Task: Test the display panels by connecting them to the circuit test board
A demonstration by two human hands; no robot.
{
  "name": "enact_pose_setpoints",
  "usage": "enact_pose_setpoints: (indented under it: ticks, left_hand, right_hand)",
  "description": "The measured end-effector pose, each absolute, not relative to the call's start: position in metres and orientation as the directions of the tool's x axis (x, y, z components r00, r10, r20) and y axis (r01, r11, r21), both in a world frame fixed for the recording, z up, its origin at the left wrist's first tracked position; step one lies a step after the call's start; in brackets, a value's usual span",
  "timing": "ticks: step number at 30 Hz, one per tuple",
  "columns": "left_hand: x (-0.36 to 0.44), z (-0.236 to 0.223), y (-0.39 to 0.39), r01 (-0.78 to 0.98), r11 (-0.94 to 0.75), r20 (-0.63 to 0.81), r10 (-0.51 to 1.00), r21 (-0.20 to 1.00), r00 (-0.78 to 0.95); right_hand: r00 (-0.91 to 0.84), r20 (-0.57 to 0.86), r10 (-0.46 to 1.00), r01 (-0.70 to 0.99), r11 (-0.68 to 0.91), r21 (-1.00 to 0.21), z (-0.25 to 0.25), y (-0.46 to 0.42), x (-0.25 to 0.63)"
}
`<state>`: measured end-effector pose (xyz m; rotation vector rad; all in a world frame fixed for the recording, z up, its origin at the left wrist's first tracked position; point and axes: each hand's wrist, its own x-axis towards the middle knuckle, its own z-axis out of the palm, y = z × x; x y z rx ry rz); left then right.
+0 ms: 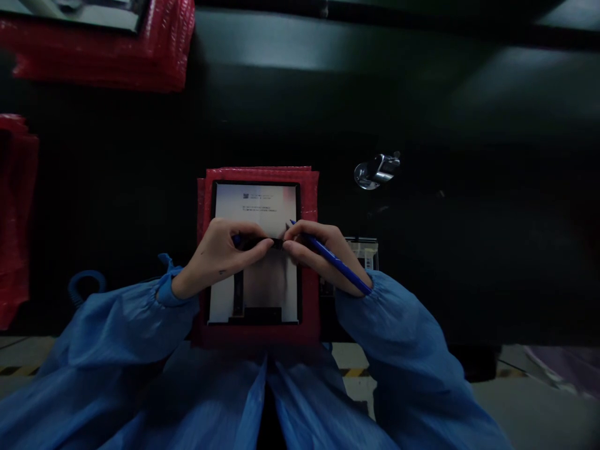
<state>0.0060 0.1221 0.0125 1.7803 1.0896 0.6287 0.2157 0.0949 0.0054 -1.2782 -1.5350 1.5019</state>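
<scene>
A flat display panel [255, 209] with a pale back and a printed label lies on a red bubble-wrap bag [309, 194] on the dark table. Both my hands meet over its middle. My left hand [220, 253] pinches a thin black strip [276, 242], perhaps a flex cable or tape, against the panel. My right hand [319, 250] pinches the strip's other end and also holds a blue pen [340, 265] that slants down toward my wrist. Blue sleeves cover both my arms.
A stack of red bubble-wrap bags [140, 56] lies at the far left, and more red bags [14, 212] at the left edge. A shiny metal object [375, 172] sits right of the panel. A small labelled part [365, 250] lies behind my right hand.
</scene>
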Motion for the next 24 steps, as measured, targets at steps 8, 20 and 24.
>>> enact_pose_setpoints:
  ticks: [8,20,24]
  left_hand:
    - [0.0038,0.0097,0.1267,0.355,-0.101,-0.11,0.843,0.929,0.527]
    - [0.0043,0.0112,0.1268,0.277,-0.048,-0.145,0.758,0.96,0.635]
    - [0.0017,0.0147,0.1295,0.283,-0.085,-0.108,0.79,0.955,0.603]
  right_hand:
    - [-0.342,-0.182,0.922,0.214,-0.112,-0.97,0.0045,0.0953,0.2137]
    - [-0.435,-0.152,0.887,0.249,-0.044,-0.967,0.0043,0.0945,0.2147]
    - [-0.408,-0.14,0.902,0.256,-0.034,-0.966,0.0051,0.0963,0.2163]
